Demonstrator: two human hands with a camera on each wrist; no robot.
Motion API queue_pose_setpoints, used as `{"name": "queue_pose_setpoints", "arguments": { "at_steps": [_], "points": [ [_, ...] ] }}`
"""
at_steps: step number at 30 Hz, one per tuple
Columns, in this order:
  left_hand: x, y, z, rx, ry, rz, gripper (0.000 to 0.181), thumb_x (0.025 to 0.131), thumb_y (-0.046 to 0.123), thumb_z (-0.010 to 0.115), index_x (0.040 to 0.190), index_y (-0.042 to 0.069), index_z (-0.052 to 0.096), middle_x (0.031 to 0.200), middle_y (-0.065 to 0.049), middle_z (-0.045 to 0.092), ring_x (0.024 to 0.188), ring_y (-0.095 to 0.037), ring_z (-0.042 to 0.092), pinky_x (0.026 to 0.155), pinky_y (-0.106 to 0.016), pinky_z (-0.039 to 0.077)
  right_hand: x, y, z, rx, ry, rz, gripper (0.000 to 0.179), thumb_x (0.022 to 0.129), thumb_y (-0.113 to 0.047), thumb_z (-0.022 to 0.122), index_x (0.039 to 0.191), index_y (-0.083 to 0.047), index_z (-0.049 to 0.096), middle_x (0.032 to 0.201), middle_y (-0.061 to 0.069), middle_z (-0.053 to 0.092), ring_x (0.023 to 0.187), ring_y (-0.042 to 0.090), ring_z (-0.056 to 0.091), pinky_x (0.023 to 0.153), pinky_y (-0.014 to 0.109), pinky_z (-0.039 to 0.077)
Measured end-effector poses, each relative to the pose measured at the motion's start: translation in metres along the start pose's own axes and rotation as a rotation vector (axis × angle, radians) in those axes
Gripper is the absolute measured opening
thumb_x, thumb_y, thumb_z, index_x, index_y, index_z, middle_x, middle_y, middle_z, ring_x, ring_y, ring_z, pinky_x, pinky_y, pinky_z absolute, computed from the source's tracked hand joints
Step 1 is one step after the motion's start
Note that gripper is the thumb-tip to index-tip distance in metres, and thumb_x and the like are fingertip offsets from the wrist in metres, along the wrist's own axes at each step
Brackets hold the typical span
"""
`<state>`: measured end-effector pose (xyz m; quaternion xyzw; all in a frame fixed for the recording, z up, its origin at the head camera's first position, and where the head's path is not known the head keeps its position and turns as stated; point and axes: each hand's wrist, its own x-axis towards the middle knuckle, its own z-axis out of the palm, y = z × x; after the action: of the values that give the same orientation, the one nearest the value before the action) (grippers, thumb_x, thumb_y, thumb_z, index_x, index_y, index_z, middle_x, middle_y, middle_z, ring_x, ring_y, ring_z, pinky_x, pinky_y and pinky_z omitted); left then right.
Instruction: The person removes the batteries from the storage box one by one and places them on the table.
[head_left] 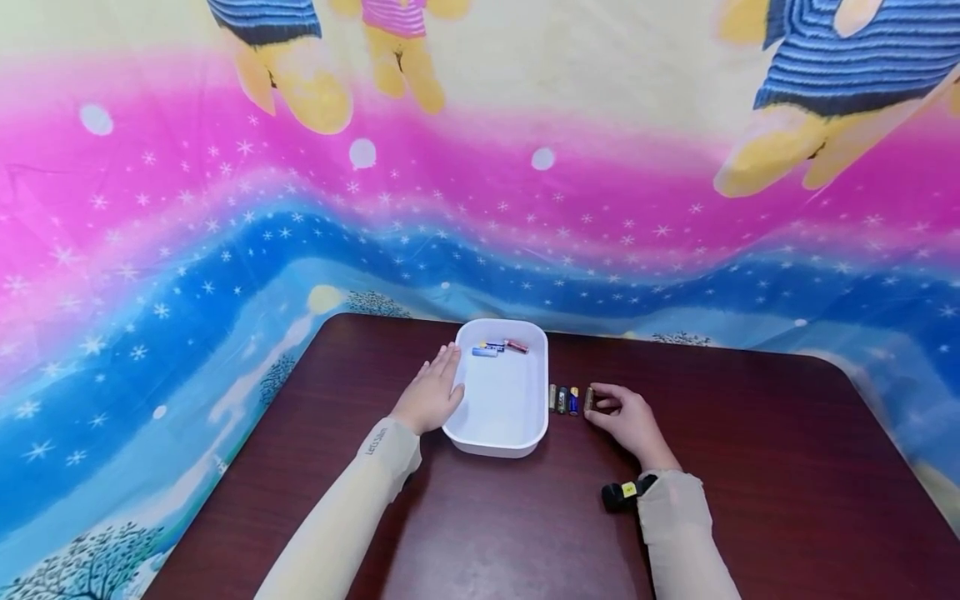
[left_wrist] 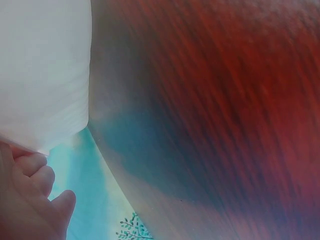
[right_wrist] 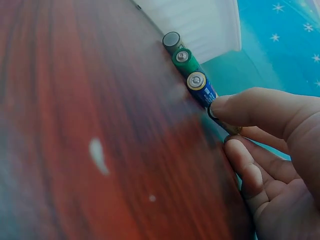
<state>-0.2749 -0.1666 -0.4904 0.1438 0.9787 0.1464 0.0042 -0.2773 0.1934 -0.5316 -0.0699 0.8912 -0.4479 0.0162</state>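
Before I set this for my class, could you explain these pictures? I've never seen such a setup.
There is no machine here, only a person's bare left hand and bare right hand. The wide picture is taken from the head, looking forward and down; the other two are taken from the left and right wrists. On the dark reddish-brown wooden table stands a white, round-cornered rectangular tray with three small cylindrical batteries in it. Three more batteries form a row to its right. The left hand rests at the tray's left side, while the right hand pinches another battery at the row's right end.
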Motion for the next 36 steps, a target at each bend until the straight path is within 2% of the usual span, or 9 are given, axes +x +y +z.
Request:
{"name": "queue_pose_setpoints", "arguments": {
  "at_steps": [9, 16, 22, 36],
  "points": [
    [-0.0018, 0.0009, -0.0014, -0.003, 0.004, 0.005, 0.065, 0.108, 0.031, 0.041, 0.161, 0.001, 0.017, 0.169, -0.012, 0.014, 0.155, -0.026, 0.011, 0.124, -0.048, 0.018, 0.0044, -0.0004, -0.0018, -0.043, -0.033, -0.021, 0.052, 0.09, -0.011, 0.076, 0.139, -0.001, 0.06, 0.131, 0.022, 0.059, 0.106, 0.033, 0.063, 0.089, 0.05, 0.055],
    [-0.0015, 0.0001, -0.0013, -0.013, 0.012, 0.01, 0.066, 0.108, 0.03, 0.042, 0.16, -0.002, 0.018, 0.168, -0.015, 0.015, 0.155, -0.029, 0.012, 0.124, -0.049, 0.018, 0.008, 0.0003, -0.0028, -0.055, -0.044, -0.023, 0.052, 0.089, -0.011, 0.077, 0.138, -0.001, 0.061, 0.132, 0.022, 0.059, 0.105, 0.032, 0.064, 0.089, 0.05, 0.055],
    [-0.0014, 0.0011, -0.0022, -0.02, 0.002, 0.001, 0.066, 0.108, 0.031, 0.042, 0.161, 0.0, 0.017, 0.169, -0.013, 0.014, 0.155, -0.026, 0.011, 0.125, -0.046, 0.015, 0.0089, 0.0003, -0.0023, -0.073, -0.042, -0.032, 0.051, 0.089, -0.012, 0.077, 0.136, 0.0, 0.062, 0.13, 0.023, 0.059, 0.104, 0.032, 0.064, 0.089, 0.05, 0.055],
    [-0.0002, 0.0005, -0.0012, -0.018, 0.005, -0.001, 0.066, 0.108, 0.031, 0.042, 0.161, 0.001, 0.017, 0.169, -0.012, 0.013, 0.156, -0.025, 0.01, 0.125, -0.046, 0.016, 0.0066, -0.003, -0.001, -0.065, -0.028, -0.015, 0.052, 0.09, -0.011, 0.076, 0.138, 0.0, 0.06, 0.129, 0.02, 0.059, 0.106, 0.033, 0.063, 0.09, 0.05, 0.055]
  ]
}}
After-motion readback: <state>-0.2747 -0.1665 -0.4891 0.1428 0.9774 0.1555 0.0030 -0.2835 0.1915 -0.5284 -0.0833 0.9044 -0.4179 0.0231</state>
